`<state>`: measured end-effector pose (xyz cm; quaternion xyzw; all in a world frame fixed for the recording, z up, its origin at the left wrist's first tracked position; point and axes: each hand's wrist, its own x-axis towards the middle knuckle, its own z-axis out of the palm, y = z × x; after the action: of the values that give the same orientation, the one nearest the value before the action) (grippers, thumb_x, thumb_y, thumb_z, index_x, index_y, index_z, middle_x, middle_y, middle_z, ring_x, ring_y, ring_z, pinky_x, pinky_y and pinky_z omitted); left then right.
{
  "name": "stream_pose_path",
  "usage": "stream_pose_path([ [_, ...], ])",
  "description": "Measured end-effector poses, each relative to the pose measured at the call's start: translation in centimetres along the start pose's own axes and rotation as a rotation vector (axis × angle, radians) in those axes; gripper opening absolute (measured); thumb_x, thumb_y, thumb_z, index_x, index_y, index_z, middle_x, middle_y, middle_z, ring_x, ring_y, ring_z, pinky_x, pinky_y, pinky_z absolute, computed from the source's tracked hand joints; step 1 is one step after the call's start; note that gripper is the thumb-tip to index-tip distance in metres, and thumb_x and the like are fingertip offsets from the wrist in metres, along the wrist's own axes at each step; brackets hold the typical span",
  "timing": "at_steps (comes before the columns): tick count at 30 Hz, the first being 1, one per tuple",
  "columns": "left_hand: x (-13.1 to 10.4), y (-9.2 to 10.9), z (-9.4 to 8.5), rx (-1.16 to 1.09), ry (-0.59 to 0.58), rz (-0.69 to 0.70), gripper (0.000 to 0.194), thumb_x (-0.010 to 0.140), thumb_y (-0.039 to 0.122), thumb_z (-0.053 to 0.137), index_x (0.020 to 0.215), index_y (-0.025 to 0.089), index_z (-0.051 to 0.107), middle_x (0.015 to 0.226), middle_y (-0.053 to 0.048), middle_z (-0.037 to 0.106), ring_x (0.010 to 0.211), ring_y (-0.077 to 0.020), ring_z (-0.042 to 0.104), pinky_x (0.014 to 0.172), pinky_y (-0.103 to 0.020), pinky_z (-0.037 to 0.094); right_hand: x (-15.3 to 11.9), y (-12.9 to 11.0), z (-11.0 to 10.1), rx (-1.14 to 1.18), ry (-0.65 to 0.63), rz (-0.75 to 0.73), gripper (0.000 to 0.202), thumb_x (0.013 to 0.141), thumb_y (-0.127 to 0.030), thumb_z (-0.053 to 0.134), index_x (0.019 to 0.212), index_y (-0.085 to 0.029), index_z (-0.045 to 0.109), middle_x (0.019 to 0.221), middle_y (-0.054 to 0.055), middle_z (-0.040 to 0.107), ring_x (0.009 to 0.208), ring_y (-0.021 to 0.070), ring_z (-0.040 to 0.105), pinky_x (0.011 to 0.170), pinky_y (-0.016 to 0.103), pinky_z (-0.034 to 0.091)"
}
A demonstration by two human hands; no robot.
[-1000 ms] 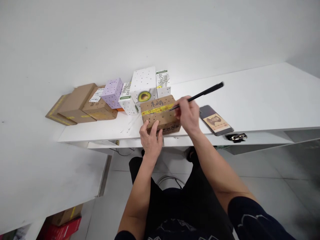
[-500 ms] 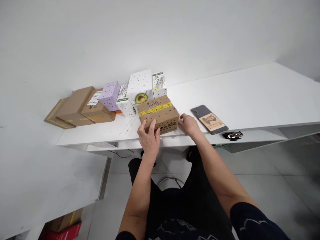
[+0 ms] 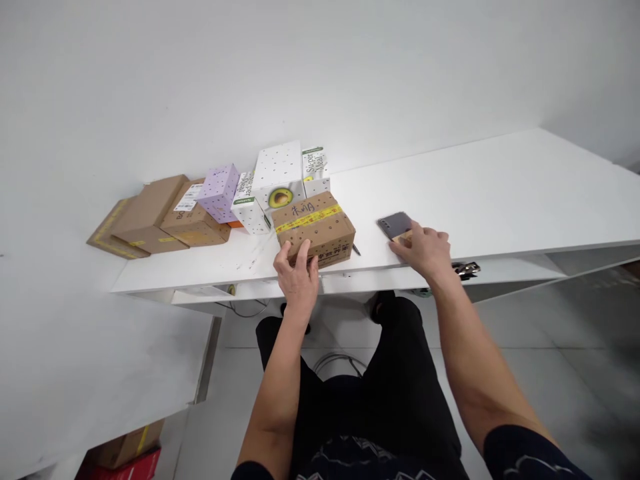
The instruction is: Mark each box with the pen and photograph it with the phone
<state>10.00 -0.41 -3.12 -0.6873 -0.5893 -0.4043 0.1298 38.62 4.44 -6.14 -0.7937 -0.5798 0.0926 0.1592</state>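
Note:
A taped brown cardboard box [image 3: 315, 230] with handwriting on its top sits near the shelf's front edge. My left hand [image 3: 299, 277] grips its near side, fingers curled over the upper edge and thumb at the front face. To the right, my right hand [image 3: 425, 250] is closed around a smartphone [image 3: 395, 223] lying back up, thumb on the near left side and fingers over the far right. The hand covers most of the phone's picture-printed lower part. A thin dark pen-like tip [image 3: 357, 250] pokes out beside the box's right side.
Behind the box stand white avocado-printed cartons [image 3: 280, 170]. Left of them are a lilac box [image 3: 219, 190] and several brown boxes [image 3: 155, 213] along the wall. A shiny metal object [image 3: 467, 269] lies in the compartment under the white shelf top [image 3: 500, 193].
My right hand has moved right from beside the box onto the smartphone and taken hold of it. The dark tip by the box now shows. My left hand stays on the box.

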Motion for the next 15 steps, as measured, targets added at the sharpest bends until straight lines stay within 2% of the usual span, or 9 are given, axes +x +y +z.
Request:
stream_pose_path([
  [2,0.0,-0.1,-0.1,0.007,-0.003,0.008,0.036,0.096,0.036,0.058,0.129,0.024,0.065,0.135,-0.017,0.041,0.134,-0.0328,0.042,0.099,-0.047,0.056,-0.8,-0.2,-0.2,0.073,0.031,0.039,0.074,0.081,-0.050,0.063,0.142,-0.011,0.046,0.125,0.026,0.060,0.117,0.0416,0.050,0.092,0.053,0.043],
  [4,-0.1,-0.2,-0.2,0.016,-0.013,0.013,0.036,0.096,0.037,0.057,0.130,0.024,0.065,0.136,-0.017,0.040,0.134,-0.0328,0.042,0.097,-0.046,0.057,-2.0,-0.3,-0.5,0.275,0.059,0.091,0.077,0.076,-0.049,0.068,0.141,-0.012,0.049,0.121,0.023,0.062,0.117,0.0402,0.053,0.095,0.054,0.043],
  [6,-0.2,-0.2,-0.2,0.016,-0.025,0.008,0.037,0.097,0.038,0.056,0.130,0.024,0.064,0.136,-0.017,0.040,0.135,-0.0330,0.042,0.097,-0.046,0.057,-3.7,-0.4,-0.9,0.650,0.076,0.173,0.075,0.071,-0.049,0.072,0.136,-0.016,0.054,0.116,0.018,0.066,0.109,0.0343,0.059,0.095,0.050,0.047],
  [8,-0.2,-0.2,-0.1,0.007,-0.026,-0.005,0.037,0.097,0.038,0.056,0.130,0.024,0.064,0.137,-0.017,0.040,0.136,-0.0331,0.041,0.098,-0.046,0.056,-5.9,-1.0,-1.7,1.137,0.034,0.266,0.065,0.070,-0.051,0.071,0.126,-0.019,0.061,0.109,0.012,0.069,0.095,0.0272,0.065,0.086,0.043,0.053],
  [10,-0.2,0.0,0.0,-0.004,-0.020,-0.018,0.037,0.097,0.038,0.056,0.130,0.024,0.064,0.137,-0.017,0.040,0.136,-0.0332,0.041,0.100,-0.047,0.055,-8.5,-2.3,-2.7,1.606,-0.110,0.306,0.052,0.073,-0.054,0.064,0.113,-0.020,0.066,0.104,0.010,0.071,0.083,0.0234,0.067,0.074,0.038,0.057],
  [11,-0.1,0.0,0.1,-0.008,-0.017,-0.024,0.037,0.097,0.037,0.056,0.130,0.024,0.064,0.137,-0.018,0.040,0.137,-0.0333,0.041,0.101,-0.047,0.055,-9.9,-3.2,-3.2,1.795,-0.207,0.299,0.050,0.077,-0.056,0.059,0.111,-0.020,0.067,0.106,0.011,0.072,0.085,0.0234,0.068,0.073,0.037,0.058],
  [13,0.0,0.1,0.2,-0.014,-0.018,-0.032,0.037,0.096,0.037,0.056,0.130,0.024,0.064,0.138,-0.018,0.040,0.137,-0.0333,0.041,0.103,-0.048,0.053,-12.5,-5.4,-4.1,2.062,-0.425,0.293,0.051,0.081,-0.055,0.055,0.116,-0.019,0.067,0.112,0.013,0.073,0.090,0.0243,0.070,0.074,0.038,0.059],
  [15,0.1,0.1,0.2,-0.019,-0.022,-0.051,0.037,0.096,0.037,0.058,0.130,0.024,0.065,0.139,-0.017,0.041,0.137,-0.0333,0.042,0.105,-0.049,0.052,-14.6,-7.7,-4.6,2.201,-0.664,0.278,0.054,0.085,-0.056,0.051,0.122,-0.018,0.066,0.114,0.014,0.073,0.091,0.0246,0.071,0.076,0.039,0.060],
])
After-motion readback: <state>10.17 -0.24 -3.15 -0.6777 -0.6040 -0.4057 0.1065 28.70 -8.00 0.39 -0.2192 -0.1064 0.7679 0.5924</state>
